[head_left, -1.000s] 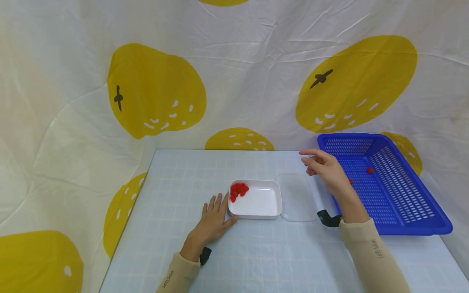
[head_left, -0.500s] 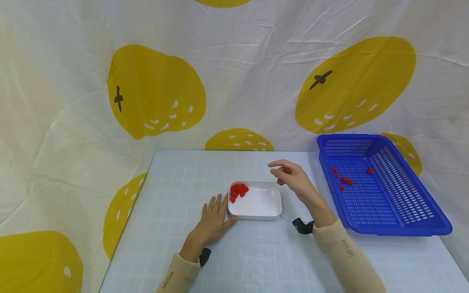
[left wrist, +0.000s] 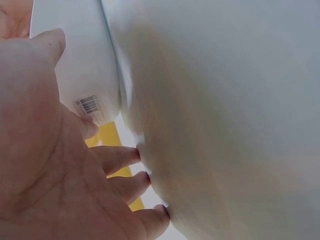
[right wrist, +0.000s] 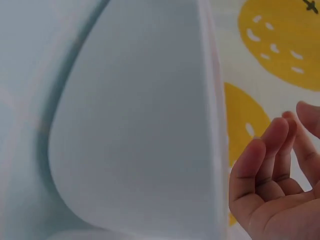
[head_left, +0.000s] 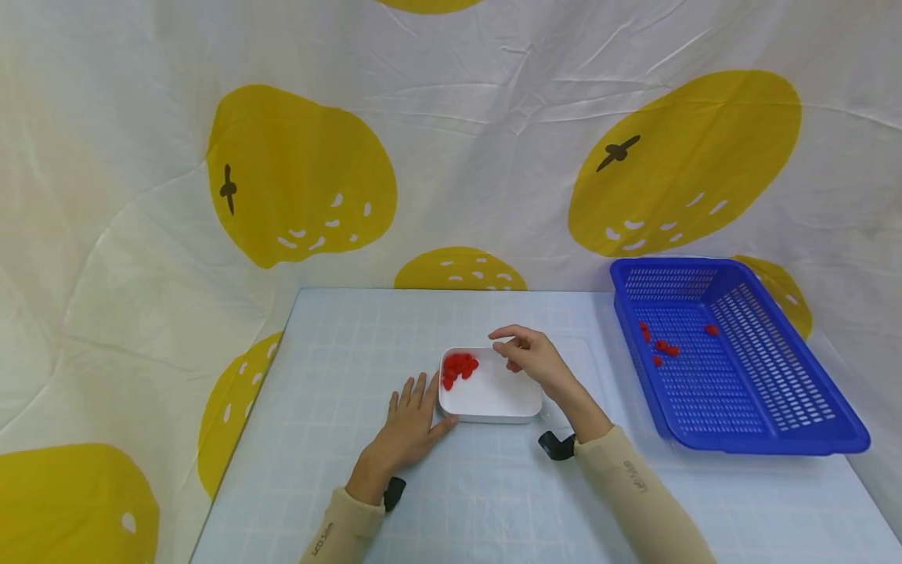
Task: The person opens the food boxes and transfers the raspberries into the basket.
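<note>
A white rectangular box (head_left: 507, 399) sits mid-table, with a cluster of small red pieces (head_left: 458, 365) in its left end. My left hand (head_left: 403, 439) lies palm down beside it, fingers spread, index finger and thumb at the box's left side. The left wrist view shows a barcode label (left wrist: 90, 105) on the box wall near these fingers. Over the box's right half hovers my right hand (head_left: 533, 360), index finger stretched out and the others bent. In the right wrist view its thumb and fingertips (right wrist: 252, 150) are apart, with nothing seen between them.
A clear flat lid (head_left: 583, 360) lies right of the box, partly behind the right arm. Farther right stands a blue perforated basket (head_left: 761, 449) holding several more red pieces (head_left: 665, 348). A white curtain (head_left: 479, 172) with yellow fruit prints hangs behind the table.
My right hand has moved left from the basket's edge to above the box, uncovering red pieces in the basket. The left hand and the box have stayed in place.
</note>
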The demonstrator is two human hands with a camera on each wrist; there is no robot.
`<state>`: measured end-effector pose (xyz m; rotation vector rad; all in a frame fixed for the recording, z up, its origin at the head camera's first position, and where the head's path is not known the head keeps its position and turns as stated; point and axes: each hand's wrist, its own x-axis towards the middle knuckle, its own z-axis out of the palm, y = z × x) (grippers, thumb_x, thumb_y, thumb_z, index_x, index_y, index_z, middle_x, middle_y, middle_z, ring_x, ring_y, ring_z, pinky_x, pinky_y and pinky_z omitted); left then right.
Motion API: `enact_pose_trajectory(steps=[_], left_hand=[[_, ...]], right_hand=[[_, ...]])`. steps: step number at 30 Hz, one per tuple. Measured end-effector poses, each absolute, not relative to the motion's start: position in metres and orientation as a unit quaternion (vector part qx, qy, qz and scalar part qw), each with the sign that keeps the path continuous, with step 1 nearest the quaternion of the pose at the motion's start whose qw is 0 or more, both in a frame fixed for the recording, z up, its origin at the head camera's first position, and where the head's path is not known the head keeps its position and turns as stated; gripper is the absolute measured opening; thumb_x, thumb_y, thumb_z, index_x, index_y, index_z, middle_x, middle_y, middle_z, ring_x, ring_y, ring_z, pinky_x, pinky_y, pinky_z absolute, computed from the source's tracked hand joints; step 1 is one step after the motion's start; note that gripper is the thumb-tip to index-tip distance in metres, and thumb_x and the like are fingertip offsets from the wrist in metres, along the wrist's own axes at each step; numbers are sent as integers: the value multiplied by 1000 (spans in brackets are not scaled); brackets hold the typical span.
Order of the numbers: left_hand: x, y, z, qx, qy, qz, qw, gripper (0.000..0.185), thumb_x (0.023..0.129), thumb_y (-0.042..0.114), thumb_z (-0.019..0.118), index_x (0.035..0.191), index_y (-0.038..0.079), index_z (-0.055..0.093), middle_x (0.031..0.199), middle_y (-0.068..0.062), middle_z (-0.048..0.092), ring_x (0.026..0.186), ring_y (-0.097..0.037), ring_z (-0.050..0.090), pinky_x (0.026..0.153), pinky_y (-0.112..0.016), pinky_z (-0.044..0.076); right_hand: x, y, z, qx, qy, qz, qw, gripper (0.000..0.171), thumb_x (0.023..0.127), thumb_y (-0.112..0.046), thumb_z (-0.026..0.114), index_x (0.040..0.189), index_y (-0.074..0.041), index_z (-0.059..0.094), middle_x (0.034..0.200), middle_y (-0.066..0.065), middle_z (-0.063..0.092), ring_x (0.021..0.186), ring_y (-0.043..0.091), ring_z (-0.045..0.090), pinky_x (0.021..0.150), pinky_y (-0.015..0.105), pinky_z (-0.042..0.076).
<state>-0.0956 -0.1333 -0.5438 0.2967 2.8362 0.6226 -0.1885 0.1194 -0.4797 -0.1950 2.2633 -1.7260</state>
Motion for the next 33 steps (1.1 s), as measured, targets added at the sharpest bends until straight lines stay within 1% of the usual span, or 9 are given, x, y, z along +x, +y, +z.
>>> enact_pose_trajectory(steps=[3,5,10,15,19,25,28,30,33], left_hand=[[-95,-133,-543,102,965,213,111,90,97,58,54,162,13,12,165,-17,15,150,-42,8,116,-63,9],[-95,-134,-543,103,965,214,111,90,97,58,54,162,13,11,165,-17,15,150,-42,7,116,-63,9],[-94,-133,-542,105,964,217,111,90,97,58,54,162,12,12,165,-18,16,149,-42,8,116,-64,9],[-94,-133,-541,103,964,213,119,90,97,58,54,162,13,10,165,-17,14,150,-42,7,116,-63,8],[-94,-134,-539,104,963,215,122,91,97,57,55,162,13,9,165,-18,13,150,-42,6,116,-64,8],[-97,-135,-540,103,964,211,125,91,97,59,54,162,15,7,166,-16,12,150,-41,5,116,-63,7],[-97,-135,-540,105,964,213,122,91,97,58,54,162,14,9,165,-17,12,150,-41,5,116,-63,7],[-98,-135,-541,107,964,211,120,91,97,59,54,162,14,9,165,-17,13,150,-41,6,116,-63,8],[-97,-135,-542,107,965,209,119,91,97,59,54,162,14,9,165,-17,13,150,-41,6,116,-63,8]], right_hand=[[-188,114,-487,-76,789,-591,152,32,98,-24,66,125,-8,68,99,33,57,84,49,58,73,36,54],[-187,111,-490,-81,791,-585,157,33,98,-25,66,126,-8,68,96,30,57,83,49,58,72,39,54],[-187,106,-496,-88,803,-565,168,33,97,-24,67,127,-8,68,92,28,59,77,43,58,72,43,55],[-187,102,-502,-92,814,-546,176,31,97,-21,66,127,-13,69,92,24,62,74,39,58,68,38,53],[-187,99,-507,-90,822,-533,181,31,97,-18,66,127,-13,69,87,22,63,70,34,57,62,32,49],[-188,94,-513,-93,850,-488,173,35,93,-18,72,128,-18,70,76,11,64,60,22,56,56,27,45],[-188,93,-517,-112,857,-472,173,38,93,-16,72,131,-16,67,73,7,63,57,20,55,56,27,46],[-188,92,-519,-123,859,-465,174,41,93,-14,73,133,-14,66,73,6,63,56,19,56,55,27,47],[-187,92,-520,-128,860,-463,173,40,93,-13,73,132,-13,66,75,4,63,56,19,56,55,28,48]])
